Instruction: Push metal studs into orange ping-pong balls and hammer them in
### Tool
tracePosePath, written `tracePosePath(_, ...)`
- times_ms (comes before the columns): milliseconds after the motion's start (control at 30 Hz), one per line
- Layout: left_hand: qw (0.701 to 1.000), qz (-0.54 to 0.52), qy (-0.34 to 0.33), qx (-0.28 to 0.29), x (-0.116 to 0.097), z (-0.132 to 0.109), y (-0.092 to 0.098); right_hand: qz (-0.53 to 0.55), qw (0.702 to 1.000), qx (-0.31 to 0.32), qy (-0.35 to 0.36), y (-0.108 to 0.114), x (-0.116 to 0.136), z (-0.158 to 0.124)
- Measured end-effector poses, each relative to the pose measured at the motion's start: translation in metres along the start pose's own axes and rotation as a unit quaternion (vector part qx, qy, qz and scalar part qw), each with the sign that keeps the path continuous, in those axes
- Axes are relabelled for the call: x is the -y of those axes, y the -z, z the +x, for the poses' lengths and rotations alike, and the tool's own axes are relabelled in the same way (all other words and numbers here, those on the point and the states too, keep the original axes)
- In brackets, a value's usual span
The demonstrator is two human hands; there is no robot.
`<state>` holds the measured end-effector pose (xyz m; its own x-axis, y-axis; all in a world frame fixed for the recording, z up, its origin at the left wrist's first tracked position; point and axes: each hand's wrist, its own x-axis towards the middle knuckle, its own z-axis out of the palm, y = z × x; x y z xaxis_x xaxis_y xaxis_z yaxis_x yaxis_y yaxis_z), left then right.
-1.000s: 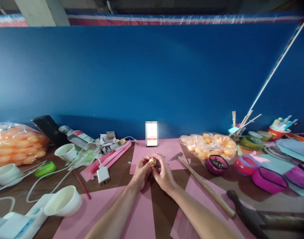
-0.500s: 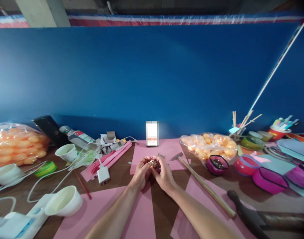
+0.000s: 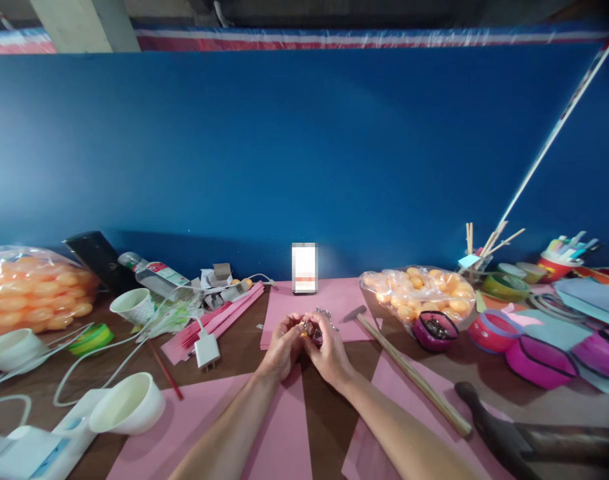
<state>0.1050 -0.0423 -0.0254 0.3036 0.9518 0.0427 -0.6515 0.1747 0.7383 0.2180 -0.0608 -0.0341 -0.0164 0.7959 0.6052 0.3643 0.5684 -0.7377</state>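
Note:
At the middle of the table, my left hand [image 3: 282, 348] and my right hand [image 3: 330, 352] meet with fingers curled around a small dark reddish-brown piece with a gold-coloured part [image 3: 312, 329]. Thumbs and fingertips of both hands press on it. Most of its shape is hidden by the fingers, so I cannot tell what it is. Just beyond the right fingertips, small shiny metal bits [image 3: 326, 312] lie on a pink sheet of paper [image 3: 279, 300]. A wooden-handled hammer [image 3: 409, 373] rests to the right of my right hand.
A second, dark hammer [image 3: 489, 427] lies at the lower right. Bags of orange balls [image 3: 424, 293] stand on both sides. A purple bowl [image 3: 436, 331] holds small dark pieces. On the left are white cups [image 3: 128, 404], a power strip [image 3: 77, 423], a charger [image 3: 207, 350] and cables.
My fingers have shifted very slightly around the small piece. Everything else on the table stays where it was.

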Motion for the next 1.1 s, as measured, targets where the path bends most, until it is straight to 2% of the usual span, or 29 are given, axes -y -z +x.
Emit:
tracePosePath(200, 1.0, 0.012, 0.007, 0.005, -0.001, -0.0008, 0.0017, -0.049, 0.999, -0.02, -0.003, 0.0008, -0.0037, -0.0003)
tracePosePath(567, 1.0, 0.007, -0.003, 0.02, 0.0016, 0.0018, 0.0002, -0.048, 0.999, -0.014, 0.016, 0.0036, -0.0004, 0.0026)
tracePosePath(800, 0.999, 0.048, 0.018, 0.016, 0.0031, 0.0005, -0.0023, -0.074, 0.997, -0.017, 0.019, 0.0038, -0.0024, 0.0016)
tracePosePath(967, 1.0, 0.024, 0.015, 0.006, 0.0033, 0.0035, 0.0021, -0.078, 0.997, -0.029, 0.003, 0.0018, -0.0024, 0.0012)
tracePosePath(1100, 0.999, 0.009, 0.029, 0.021, 0.0038, 0.0042, 0.0034, -0.082, 0.996, -0.034, -0.001, 0.0015, -0.0046, 0.0008)
